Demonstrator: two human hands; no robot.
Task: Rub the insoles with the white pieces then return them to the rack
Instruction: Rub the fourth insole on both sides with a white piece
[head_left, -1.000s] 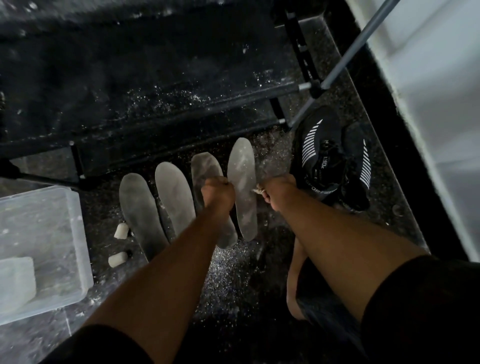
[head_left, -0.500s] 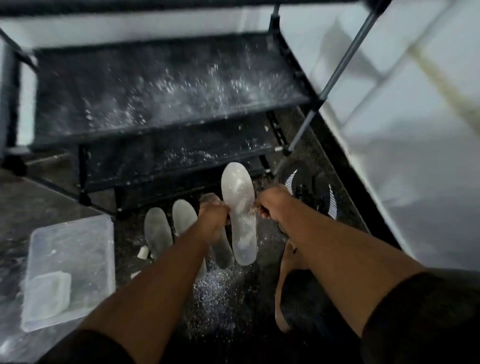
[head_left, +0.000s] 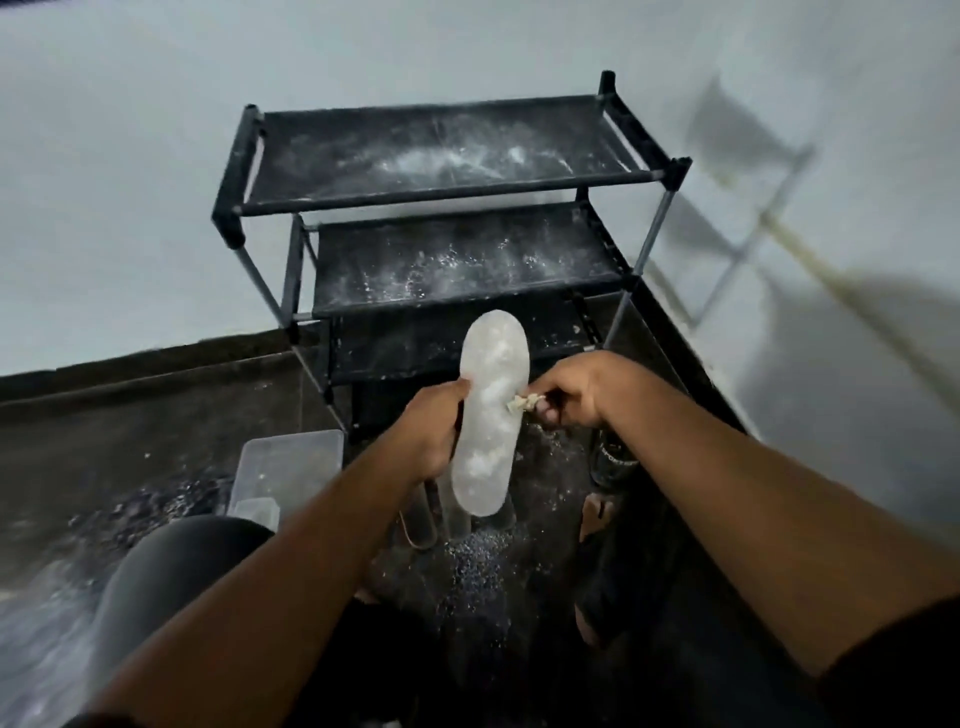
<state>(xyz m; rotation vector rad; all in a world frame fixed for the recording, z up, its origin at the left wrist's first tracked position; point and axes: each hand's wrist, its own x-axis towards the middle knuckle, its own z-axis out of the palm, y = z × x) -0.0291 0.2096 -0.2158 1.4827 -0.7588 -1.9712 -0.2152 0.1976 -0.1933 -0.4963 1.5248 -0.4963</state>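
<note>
A dark, powder-strewn floor (head_left: 156, 431) meets a pale wall. An insole (head_left: 491, 415), whitened, is grasped at its edge by the left hand (head_left: 434, 431); a white piece (head_left: 519, 402) is pinched against it by the right hand (head_left: 571, 389). Beyond, the rack (head_left: 447, 176) holds nothing yet. Left of the grip, a clear tub (head_left: 291, 457) holds a pale block, judged spare.

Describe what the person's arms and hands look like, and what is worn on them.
Both forearms are bare down to the left hand and right hand, with no gloves, watch or rings visible. Short dark sleeves show at the frame's bottom edge, covering only the upper arms.
</note>
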